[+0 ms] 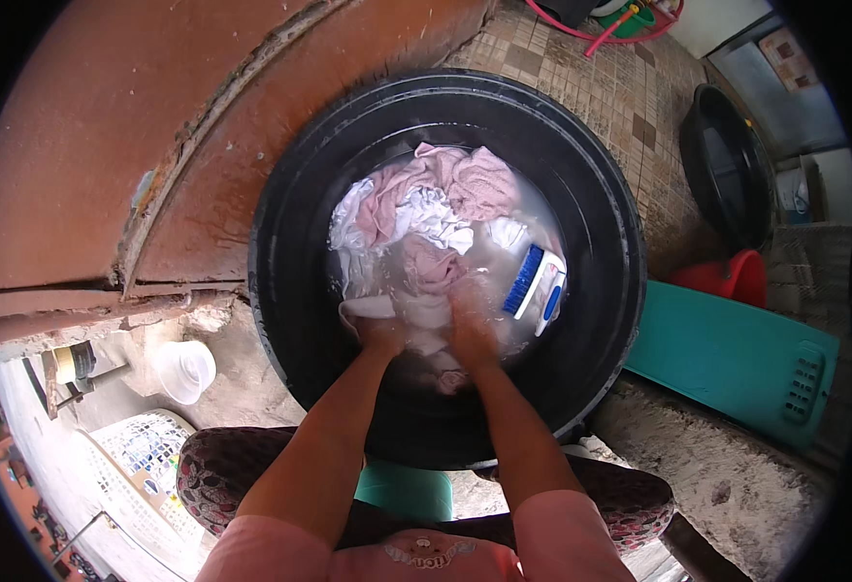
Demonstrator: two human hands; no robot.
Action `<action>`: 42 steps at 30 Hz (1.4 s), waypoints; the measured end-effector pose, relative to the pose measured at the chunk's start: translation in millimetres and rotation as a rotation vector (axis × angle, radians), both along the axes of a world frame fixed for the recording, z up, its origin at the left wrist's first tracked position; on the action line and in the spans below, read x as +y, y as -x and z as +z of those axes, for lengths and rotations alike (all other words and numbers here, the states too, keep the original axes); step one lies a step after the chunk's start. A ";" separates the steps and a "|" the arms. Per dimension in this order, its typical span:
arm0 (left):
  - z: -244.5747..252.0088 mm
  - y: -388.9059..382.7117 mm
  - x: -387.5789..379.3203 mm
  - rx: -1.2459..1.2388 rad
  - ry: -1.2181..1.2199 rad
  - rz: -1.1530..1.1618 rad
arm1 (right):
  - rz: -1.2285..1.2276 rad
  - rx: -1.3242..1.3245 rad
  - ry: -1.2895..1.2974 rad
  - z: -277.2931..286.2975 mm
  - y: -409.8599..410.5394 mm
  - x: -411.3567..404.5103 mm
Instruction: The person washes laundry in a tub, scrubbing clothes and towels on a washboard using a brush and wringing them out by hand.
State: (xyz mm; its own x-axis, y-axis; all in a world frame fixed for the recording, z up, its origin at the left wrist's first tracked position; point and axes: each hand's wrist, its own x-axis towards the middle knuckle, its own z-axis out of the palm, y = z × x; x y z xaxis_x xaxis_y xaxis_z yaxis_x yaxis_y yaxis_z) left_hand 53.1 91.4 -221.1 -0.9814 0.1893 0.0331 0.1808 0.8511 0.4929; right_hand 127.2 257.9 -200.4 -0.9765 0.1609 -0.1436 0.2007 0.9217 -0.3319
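Both of my hands reach into cloudy water in a large black plastic basin [593, 218]. My left hand [382, 335] is partly under the surface beside a white cloth [371, 307]; its fingers are hidden. Murky water covers much of my right hand [473, 331], which is near a submerged pale cloth [426, 309]. Beyond them lie a wet pink towel [483, 182] and a crumpled white garment [430, 214]. To the right of my right hand, a scrub brush [524, 280] with blue bristles and a white and blue handle rests on its side.
A teal plastic board [724, 353] and a red plastic container [750, 276] are at the right. Farther back stands another black basin [724, 167]. At the left are a translucent tub [186, 371] and a white plastic basket [138, 451]. An orange-brown wall [106, 145] borders the basin.
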 end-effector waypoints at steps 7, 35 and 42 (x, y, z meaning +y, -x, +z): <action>62.4 23.6 16.0 -0.439 0.184 -0.127 | -0.146 -0.230 0.005 13.8 5.7 36.6; 185.0 -38.9 75.0 -0.471 -1.316 0.485 | -0.797 0.612 1.220 219.5 16.0 -59.0; 238.1 -45.5 39.9 -0.858 -1.436 0.230 | -0.581 0.646 0.617 240.7 8.0 -47.5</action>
State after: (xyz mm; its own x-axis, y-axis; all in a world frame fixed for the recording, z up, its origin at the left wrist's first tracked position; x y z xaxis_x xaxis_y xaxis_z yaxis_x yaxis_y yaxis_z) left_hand 98.5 131.3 17.0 -0.8075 0.3430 -0.4799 -0.5858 -0.3718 0.7201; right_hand 119.2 210.4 40.3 -0.6934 0.7029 0.1585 0.1745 0.3772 -0.9095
